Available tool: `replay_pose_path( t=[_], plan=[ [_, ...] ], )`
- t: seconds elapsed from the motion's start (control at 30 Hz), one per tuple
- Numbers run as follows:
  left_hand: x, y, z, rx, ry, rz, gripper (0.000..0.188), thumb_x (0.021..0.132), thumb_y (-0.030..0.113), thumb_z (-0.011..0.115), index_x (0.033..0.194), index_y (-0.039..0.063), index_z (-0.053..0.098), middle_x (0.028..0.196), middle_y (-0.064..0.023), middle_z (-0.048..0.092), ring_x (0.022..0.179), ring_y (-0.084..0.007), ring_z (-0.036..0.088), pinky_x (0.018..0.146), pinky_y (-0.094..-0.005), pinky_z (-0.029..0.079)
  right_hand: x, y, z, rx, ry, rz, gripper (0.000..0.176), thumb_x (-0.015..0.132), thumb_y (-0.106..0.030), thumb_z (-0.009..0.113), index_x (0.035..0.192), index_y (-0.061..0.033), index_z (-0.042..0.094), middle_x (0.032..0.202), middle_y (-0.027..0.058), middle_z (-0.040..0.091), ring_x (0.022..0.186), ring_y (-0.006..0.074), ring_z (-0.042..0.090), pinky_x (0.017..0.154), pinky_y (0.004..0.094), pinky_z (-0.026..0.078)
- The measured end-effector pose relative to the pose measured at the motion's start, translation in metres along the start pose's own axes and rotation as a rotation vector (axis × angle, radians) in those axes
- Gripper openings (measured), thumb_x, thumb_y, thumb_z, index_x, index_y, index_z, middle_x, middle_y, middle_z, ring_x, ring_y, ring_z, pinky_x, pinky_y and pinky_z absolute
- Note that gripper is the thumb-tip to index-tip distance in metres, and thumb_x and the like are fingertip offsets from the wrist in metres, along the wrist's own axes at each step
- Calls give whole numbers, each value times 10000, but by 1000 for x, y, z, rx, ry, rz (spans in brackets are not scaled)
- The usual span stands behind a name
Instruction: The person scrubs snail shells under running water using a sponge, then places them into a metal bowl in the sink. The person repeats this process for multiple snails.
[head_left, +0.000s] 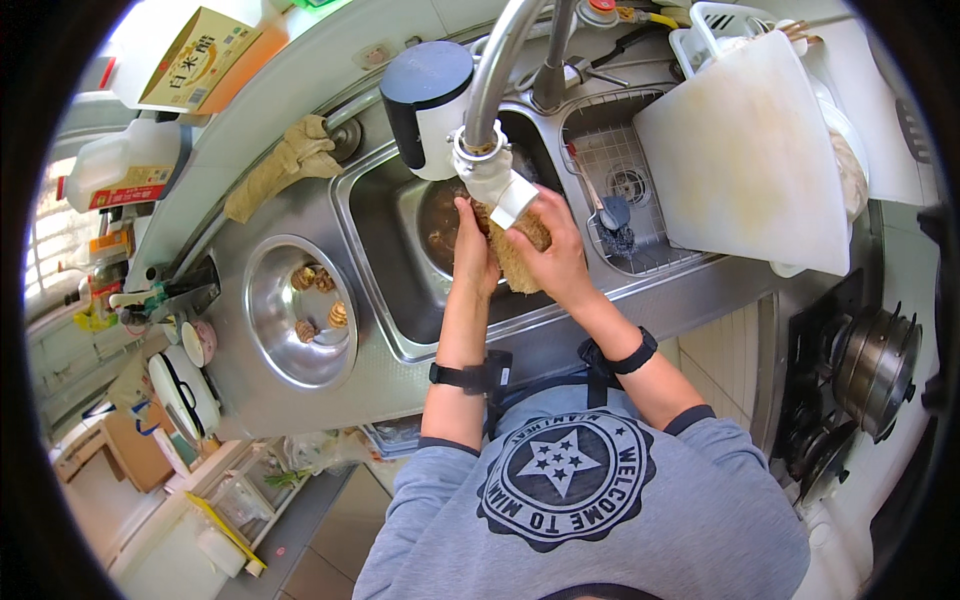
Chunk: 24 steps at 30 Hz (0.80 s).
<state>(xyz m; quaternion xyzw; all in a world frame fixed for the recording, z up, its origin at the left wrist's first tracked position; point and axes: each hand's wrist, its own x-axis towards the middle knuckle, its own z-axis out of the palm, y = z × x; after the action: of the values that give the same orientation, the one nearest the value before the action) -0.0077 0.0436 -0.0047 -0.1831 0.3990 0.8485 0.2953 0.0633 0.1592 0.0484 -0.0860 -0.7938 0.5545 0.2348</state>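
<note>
Under the faucet's white spout (495, 176), both hands meet over the left sink basin (382, 247). My right hand (555, 251) grips a tan fibrous scrubbing pad (516, 266), like a loofah. Against the pad's left side, my left hand (474, 247) holds a small brown piece, mostly hidden by the spout and fingers. Below the hands, a round bowl (431, 259) in the basin contains brownish water and brown lumps. On the counter to the left, a steel bowl (262, 352) holds several small brown ringed pieces (337, 315), resembling taro corms.
A white canister with a grey lid (427, 71) stands behind the left basin. The right basin has a wire rack (600, 135) and a brush (611, 210). A white cutting board (750, 157) leans over its right side. A cloth (281, 169) hangs at the back left.
</note>
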Motion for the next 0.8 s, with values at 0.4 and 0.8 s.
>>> replay_pose_path(
  t=[0.4, 0.8],
  plan=[
    [-6, -6, -12, -291, -91, -51, 378, 1002, 342, 556, 1304, 117, 524, 1280, -37, 594, 1177, -205, 557, 1022, -406, 440, 10, 24, -23, 18, 39, 143, 370, 854, -75, 689, 1214, -15, 628, 1300, 164, 584, 1236, 270, 541, 1059, 352, 396],
    [-7, -20, 4, 68, 32, 18, 410, 1037, 406, 443, 1289, 92, 519, 1231, -71, 608, 1132, -216, 597, 933, -365, 527, -14, -5, 0, -281, -36, -205, 412, 826, -141, 681, 1233, -92, 645, 1200, 155, 601, 1010, 363, 585, 884, 428, 490]
  ],
)
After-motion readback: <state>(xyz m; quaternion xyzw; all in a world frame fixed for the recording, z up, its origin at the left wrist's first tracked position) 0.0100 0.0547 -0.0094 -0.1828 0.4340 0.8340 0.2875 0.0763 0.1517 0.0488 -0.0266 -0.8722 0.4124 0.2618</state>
